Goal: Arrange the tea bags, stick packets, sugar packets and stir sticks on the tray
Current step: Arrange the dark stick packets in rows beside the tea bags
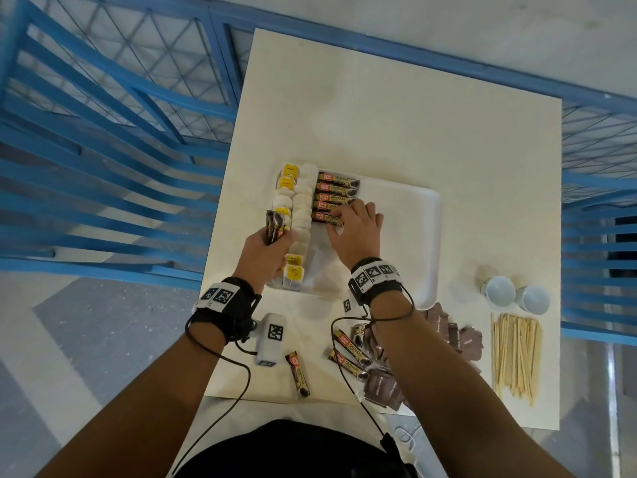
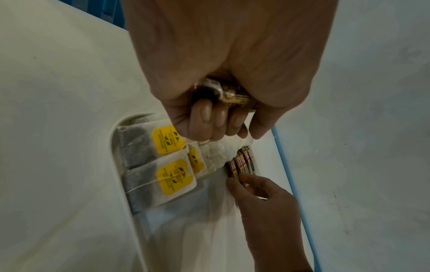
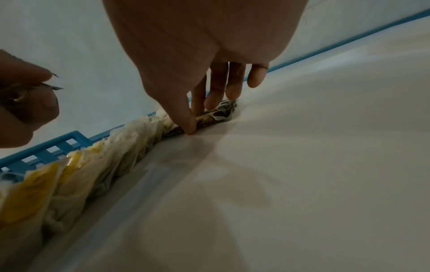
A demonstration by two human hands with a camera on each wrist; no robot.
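A white tray (image 1: 417, 236) lies mid-table. Tea bags (image 1: 293, 201) with yellow tags fill its left edge, and beside them lies a column of brown stick packets (image 1: 336, 196). My right hand (image 1: 351, 224) pinches the nearest stick packet (image 3: 209, 117) of that column between thumb and fingers, low on the tray. My left hand (image 1: 270, 251) grips a small bunch of stick packets (image 1: 274, 227) upright above the tea bags (image 2: 163, 165). Loose stick packets (image 1: 350, 350), brown sugar packets (image 1: 458, 336) and wooden stir sticks (image 1: 515, 353) lie on the table near me.
Two small white cups (image 1: 513, 293) stand right of the tray, above the stir sticks. A white tagged device (image 1: 272, 339) sits near the table's front edge. Blue railing (image 1: 103, 132) surrounds the table. The tray's right half (image 1: 406, 215) is bare.
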